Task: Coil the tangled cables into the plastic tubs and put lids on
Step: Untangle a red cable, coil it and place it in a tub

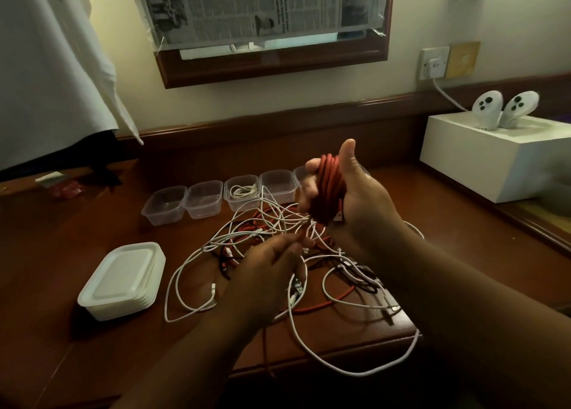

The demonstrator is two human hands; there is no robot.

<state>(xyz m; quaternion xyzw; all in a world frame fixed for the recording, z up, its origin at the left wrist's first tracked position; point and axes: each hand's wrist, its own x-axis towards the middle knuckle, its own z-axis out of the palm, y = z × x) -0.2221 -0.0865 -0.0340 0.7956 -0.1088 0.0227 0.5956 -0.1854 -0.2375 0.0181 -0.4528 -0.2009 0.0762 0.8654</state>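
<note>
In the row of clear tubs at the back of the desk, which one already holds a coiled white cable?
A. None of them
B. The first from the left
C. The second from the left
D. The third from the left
D: a coiled white cable lies in the third tub from the left; the tubs beside it look empty.

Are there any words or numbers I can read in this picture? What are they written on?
None can be read.
Newspaper taped over the mirror: print is there, but too small and blurred to read.
White controllers on the white box: dark button marks only, no letters visible.
Tubs, lid stack, wall socket: no visible writing.
</note>
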